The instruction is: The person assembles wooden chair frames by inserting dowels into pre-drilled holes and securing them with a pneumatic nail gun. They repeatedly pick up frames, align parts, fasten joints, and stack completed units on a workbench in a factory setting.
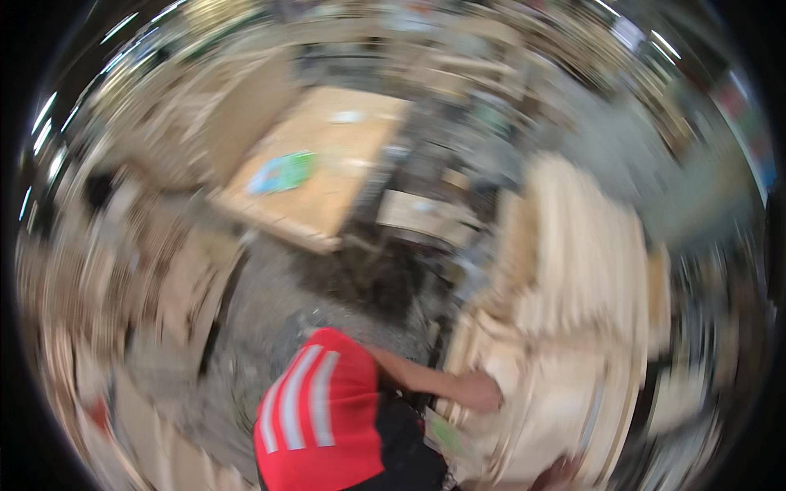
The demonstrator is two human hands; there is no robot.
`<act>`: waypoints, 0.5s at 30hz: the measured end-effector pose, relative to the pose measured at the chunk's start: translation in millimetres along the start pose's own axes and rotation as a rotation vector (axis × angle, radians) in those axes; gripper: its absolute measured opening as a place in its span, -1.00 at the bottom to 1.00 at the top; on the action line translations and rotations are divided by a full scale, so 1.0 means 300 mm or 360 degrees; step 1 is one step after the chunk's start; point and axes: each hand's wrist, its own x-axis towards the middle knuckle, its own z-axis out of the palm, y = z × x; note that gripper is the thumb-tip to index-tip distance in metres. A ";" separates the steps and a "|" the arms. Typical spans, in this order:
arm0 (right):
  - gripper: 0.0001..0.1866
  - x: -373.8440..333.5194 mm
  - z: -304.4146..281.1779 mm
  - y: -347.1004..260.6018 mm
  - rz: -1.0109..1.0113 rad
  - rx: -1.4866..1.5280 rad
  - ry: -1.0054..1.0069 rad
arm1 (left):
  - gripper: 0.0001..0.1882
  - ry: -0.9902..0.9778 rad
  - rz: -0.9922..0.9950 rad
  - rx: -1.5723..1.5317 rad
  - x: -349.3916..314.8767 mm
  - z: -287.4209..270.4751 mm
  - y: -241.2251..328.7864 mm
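My left arm, in a red sleeve with white stripes, reaches to the right. At its end my left hand [480,391] is at the near left part of a pile of pale wooden pieces [536,393]. Blur hides its fingers, so I cannot tell whether it grips a piece. My right hand [558,473] shows only partly at the lower edge, dark and smeared, over the near end of the same wood. Between my body and the pile is a flat green and whitish thing [446,434], too blurred to name.
Beyond the pile, a row of long pale wooden pieces [581,245] is stacked close together. Ahead stands a wooden-topped table [327,139] with a green and blue packet [282,172] on it. Boards [192,303] lean at the left, beside the grey floor [270,286].
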 end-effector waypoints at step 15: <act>-0.52 -0.918 -0.165 -0.460 0.1195 -0.0544 0.1034 | -0.81 -0.0187 0.0547 -0.0849 0.453 0.009 0.169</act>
